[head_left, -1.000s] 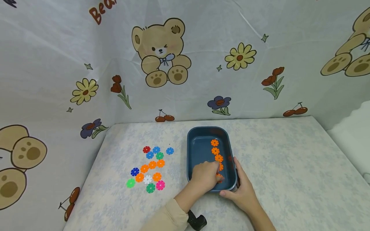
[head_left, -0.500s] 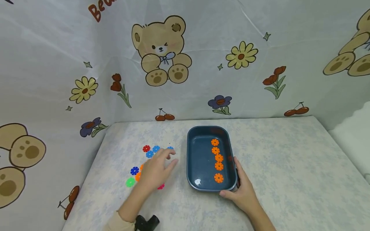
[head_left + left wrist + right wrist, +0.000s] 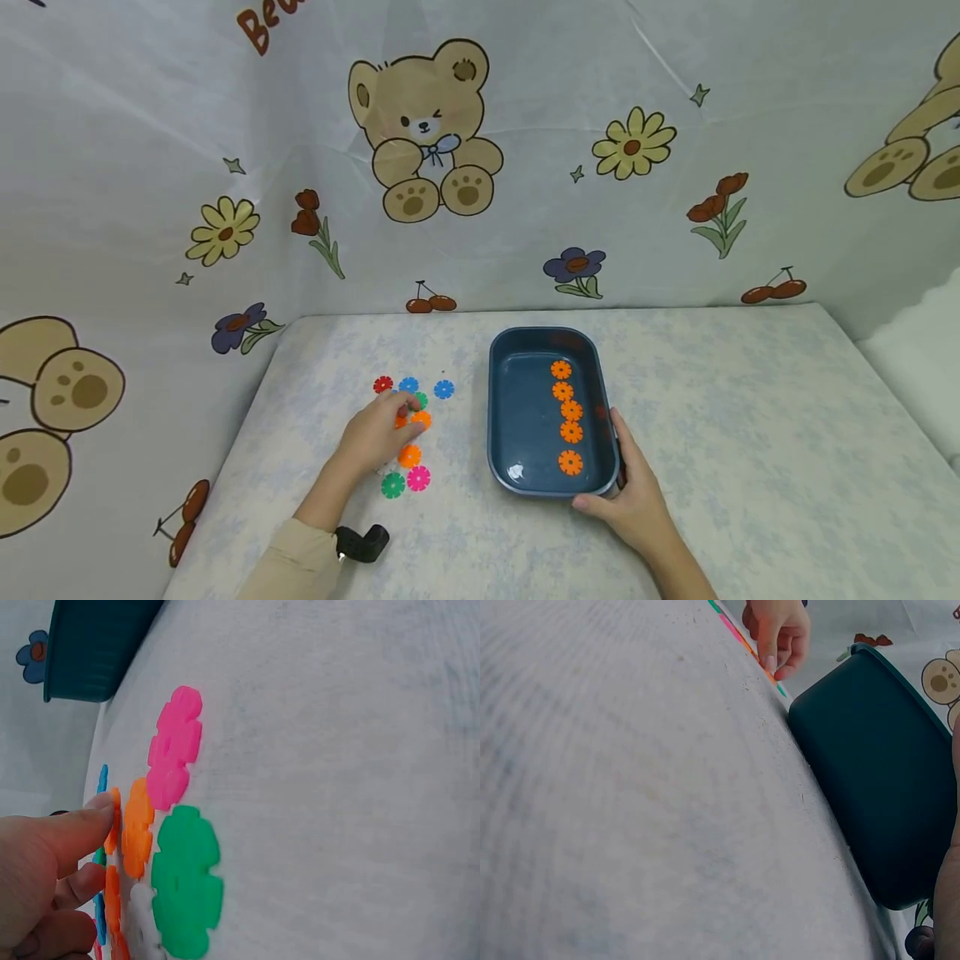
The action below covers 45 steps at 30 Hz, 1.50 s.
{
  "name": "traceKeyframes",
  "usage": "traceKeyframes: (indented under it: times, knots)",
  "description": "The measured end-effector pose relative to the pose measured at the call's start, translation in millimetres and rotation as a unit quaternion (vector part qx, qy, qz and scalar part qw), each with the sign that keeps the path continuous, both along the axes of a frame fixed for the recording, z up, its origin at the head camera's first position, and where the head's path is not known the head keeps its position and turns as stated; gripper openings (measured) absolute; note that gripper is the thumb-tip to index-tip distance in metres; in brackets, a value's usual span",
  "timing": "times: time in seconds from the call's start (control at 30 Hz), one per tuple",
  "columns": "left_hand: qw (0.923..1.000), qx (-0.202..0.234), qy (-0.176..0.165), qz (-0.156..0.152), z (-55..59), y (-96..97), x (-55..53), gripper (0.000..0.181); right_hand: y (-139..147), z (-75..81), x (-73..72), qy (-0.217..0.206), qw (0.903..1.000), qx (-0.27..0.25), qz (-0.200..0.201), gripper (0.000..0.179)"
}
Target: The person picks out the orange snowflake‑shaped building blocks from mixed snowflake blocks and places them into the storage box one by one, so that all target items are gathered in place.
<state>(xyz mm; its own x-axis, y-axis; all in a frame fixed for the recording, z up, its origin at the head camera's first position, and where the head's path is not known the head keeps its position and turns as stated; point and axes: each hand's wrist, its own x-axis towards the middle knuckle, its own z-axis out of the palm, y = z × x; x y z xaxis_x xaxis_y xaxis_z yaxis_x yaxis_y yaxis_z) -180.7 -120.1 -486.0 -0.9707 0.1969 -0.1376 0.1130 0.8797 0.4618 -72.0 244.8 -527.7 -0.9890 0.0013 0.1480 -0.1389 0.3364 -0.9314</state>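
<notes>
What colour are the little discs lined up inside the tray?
All five discs are orange; the head view shows them best.

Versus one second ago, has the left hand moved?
Yes: in the head view, the left hand has gone left, from over the blue tray to the loose discs beside it.

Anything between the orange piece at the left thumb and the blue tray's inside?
Only the blue tray's raised left wall. From the orange piece at the left hand to that wall, just bare tabletop shows.
</notes>
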Motion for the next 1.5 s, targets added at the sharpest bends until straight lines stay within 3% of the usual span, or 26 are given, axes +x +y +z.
traceKeyframes:
  times: [0.53,0.67,0.77,0.87,1.03,1.17,1.3,1.5]
  knots:
    - [0.9984,0.034,-0.046,0.006,9.2,5.1,-2.7,0.03,2,2.2,0.7,-0.002,1.0,-0.004,-0.003,0.127]
    - [0.9969,0.056,-0.054,-0.006,12.3,7.1,-0.8,0.022,2,3.2,1.0,0.002,1.0,-0.005,-0.002,0.128]
    - [0.9953,0.077,-0.056,-0.011,20.1,11.1,-1.5,0.016,2,3.8,1.2,0.0,1.0,0.006,-0.006,0.129]
    - [0.9925,0.11,-0.05,-0.015,36.8,18.6,-5.9,0.016,3,4.6,1.1,-0.002,0.9999,0.013,-0.008,0.129]
    - [0.9786,0.192,-0.054,-0.052,70.9,43.9,-20.4,0.014,4,4.7,1.3,-0.001,1.0,0.006,-0.006,0.129]
    - [0.9699,0.22,-0.068,-0.08,85.0,75.6,-32.8,0.013,4,3.7,1.7,0.008,1.0,-0.002,0.0,0.129]
    - [0.9701,0.208,-0.076,-0.099,87.1,109.8,-44.5,0.011,3,1.8,1.6,0.018,0.9998,-0.003,0.003,0.129]
    - [0.9842,0.132,-0.058,-0.102,75.5,146.4,-58.3,0.006,1,1.5,1.2,0.018,0.9998,-0.008,0.007,0.13]
